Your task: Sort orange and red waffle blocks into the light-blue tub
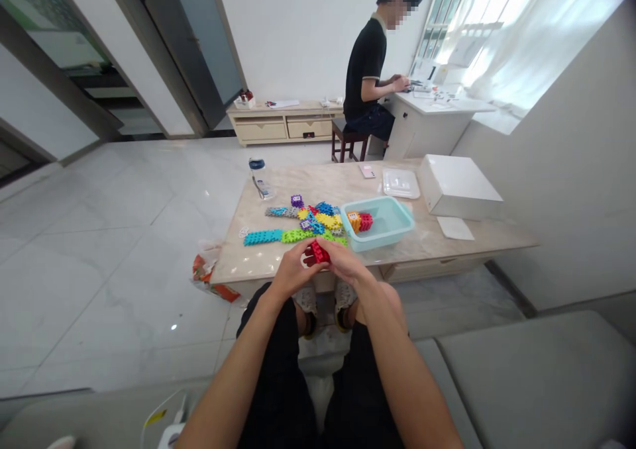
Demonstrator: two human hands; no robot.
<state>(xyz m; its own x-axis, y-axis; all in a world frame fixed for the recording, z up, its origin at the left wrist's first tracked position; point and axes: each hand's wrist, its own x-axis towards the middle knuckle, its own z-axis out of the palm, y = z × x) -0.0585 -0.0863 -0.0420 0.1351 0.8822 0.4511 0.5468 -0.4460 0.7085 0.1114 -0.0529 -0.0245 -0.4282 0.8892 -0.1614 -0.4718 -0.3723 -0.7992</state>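
Between my two hands is a red interlocking toy block [320,253], held just over the table's near edge. My left hand [293,267] grips it from the left, and my right hand [345,260] closes on it from the right; the fingers partly cover it. Beyond them lie loose puzzle-edged pieces: a teal strip [262,237], a green strip [297,235], yellow pieces [328,220] and blue ones [325,208]. A purple cube [297,200] sits behind these. To the right, a pale aqua bin [385,238] holds an orange cube [354,221] and red blocks [366,221].
A water bottle [261,179] stands at the table's far left. Toward the back right are a phone [367,171], a clear plastic lid [400,183] and a white box [462,184]. Another person [368,65] sits at a white desk [437,103] by the window.
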